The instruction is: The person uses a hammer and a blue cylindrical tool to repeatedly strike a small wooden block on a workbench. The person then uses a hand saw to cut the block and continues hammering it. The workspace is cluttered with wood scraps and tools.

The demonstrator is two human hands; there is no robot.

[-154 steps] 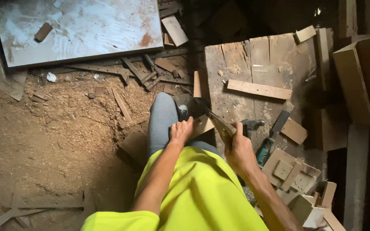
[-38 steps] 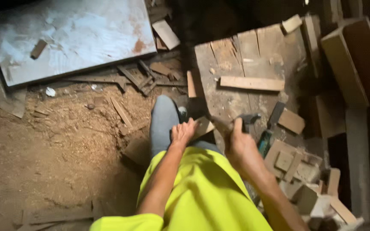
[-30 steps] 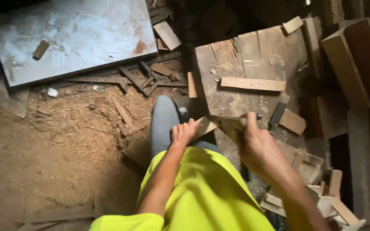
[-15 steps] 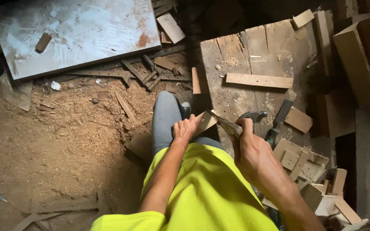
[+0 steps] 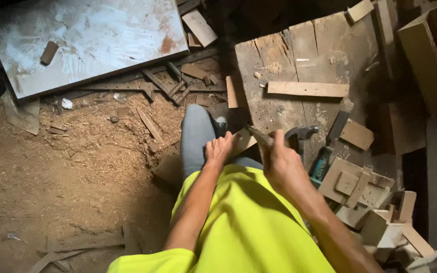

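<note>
My left hand (image 5: 219, 149) rests on my grey-trousered knee (image 5: 195, 136) and pins a small pale wood piece (image 5: 242, 141) there. My right hand (image 5: 280, 164) is closed around a slim dark hand tool (image 5: 259, 136) whose tip points up-left onto that wood piece. Whether it is a chisel or a knife I cannot tell. Just right of my right hand lies a hammer (image 5: 302, 134) with a teal grip (image 5: 322, 163), on the worn plank platform (image 5: 309, 55).
A pale wooden strip (image 5: 308, 89) lies across the platform. Offcut blocks (image 5: 360, 189) pile up at the lower right, and a box side (image 5: 423, 55) stands far right. A whitish panel (image 5: 102, 40) lies upper left on the sawdust-covered floor (image 5: 77, 172), with scrap sticks (image 5: 163, 88) beside it.
My right hand pushed forward and right over the hammer with the tool, then drew back toward me. My left hand stayed on the wood piece at my knee.
</note>
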